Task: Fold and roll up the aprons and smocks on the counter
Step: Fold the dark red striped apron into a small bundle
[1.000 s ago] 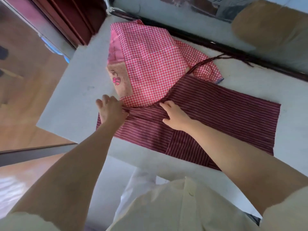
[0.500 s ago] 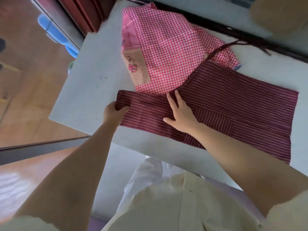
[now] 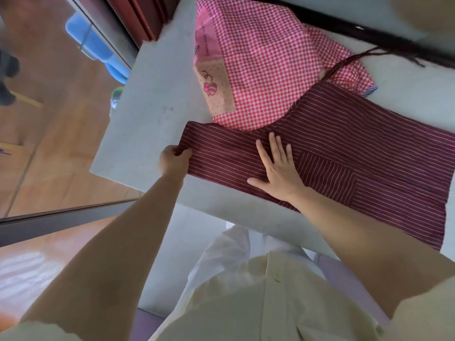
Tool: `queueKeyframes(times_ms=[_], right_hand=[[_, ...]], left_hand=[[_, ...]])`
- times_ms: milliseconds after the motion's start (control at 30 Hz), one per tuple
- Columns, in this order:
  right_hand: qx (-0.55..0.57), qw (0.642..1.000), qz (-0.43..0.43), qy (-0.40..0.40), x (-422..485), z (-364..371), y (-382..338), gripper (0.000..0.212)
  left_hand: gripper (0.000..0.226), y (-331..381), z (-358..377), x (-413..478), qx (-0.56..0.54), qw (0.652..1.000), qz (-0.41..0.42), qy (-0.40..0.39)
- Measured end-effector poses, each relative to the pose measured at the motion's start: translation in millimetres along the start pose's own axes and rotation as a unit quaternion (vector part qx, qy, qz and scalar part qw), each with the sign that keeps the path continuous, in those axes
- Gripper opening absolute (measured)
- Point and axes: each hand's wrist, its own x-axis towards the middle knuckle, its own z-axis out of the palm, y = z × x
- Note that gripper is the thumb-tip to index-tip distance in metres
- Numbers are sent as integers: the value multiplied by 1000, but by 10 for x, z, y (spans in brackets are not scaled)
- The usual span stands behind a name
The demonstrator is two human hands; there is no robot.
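With the right hand [image 3: 278, 168] spread flat, the left hand [image 3: 173, 160] pinching the maroon striped cloth apron [image 3: 357, 153] should roll tightly towards it.

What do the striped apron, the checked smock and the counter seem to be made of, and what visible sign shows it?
Striped apron: thin woven cloth, matt, perhaps cotton; it lies flat with sharp folds. Checked smock: light woven cloth, matt; it rumples softly. Counter: hard, smooth pale grey slab, perhaps stone or laminate; straight edges, faint scuffs.
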Motion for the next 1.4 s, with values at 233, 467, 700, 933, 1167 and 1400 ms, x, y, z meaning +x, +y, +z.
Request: queueKeyframes(times_ms=[233,467,700,933,1167,1400], right_hand=[[74,992,81,-64,-42,100,94,78],[182,979,61,-72,-81,-140,160,75],[568,814,100,-63,-614,-465,501,55],[805,561,188,39,-1442,-554,1398,88],[659,694,281,70,-2036,-229,1969,30],[543,742,239,311,-2244,-546,2312,26]], left_hand=[[31,-50,3,-43,-195,972,-131,7],[15,-18,231,-617,-263,956,-117,-49],[23,362,808,-1456,-61,951,301,-42],[27,406,1875,-2374,198,808,538,-135],[37,32,2560,-2669,394,695,527,-291],[56,11,2561,-2539,345,759,530,-155]])
